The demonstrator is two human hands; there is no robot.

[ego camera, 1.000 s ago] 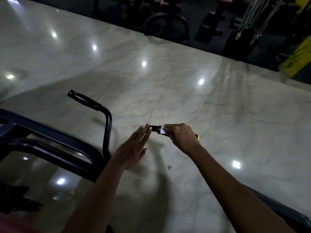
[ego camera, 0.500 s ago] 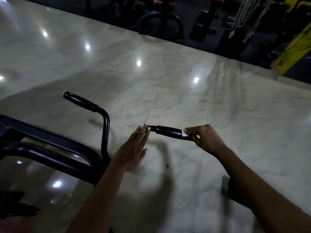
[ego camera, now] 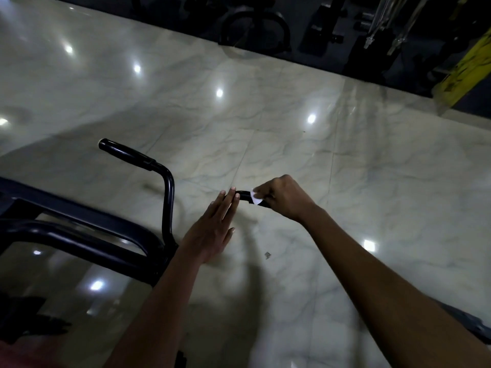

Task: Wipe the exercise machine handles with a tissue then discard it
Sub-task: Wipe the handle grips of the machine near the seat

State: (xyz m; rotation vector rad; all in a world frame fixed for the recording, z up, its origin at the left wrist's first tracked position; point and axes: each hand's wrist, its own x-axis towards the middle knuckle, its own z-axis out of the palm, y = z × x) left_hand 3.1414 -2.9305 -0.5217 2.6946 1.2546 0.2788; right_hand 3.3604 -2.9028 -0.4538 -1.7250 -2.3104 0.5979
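Gripping tissue [ego camera: 255, 199] round handle [ego camera: 243, 195], right hand [ego camera: 285, 199] fingers curled, left hand [ego camera: 212, 229] flat (fingertips at handle's end)

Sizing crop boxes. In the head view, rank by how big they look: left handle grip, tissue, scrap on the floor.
1. Left handle grip, clearly largest.
2. Tissue; only a small white patch shows, pinched by the right hand.
3. Scrap on the floor, smallest. It lies farther from the camera, so true sizes stay unsure.
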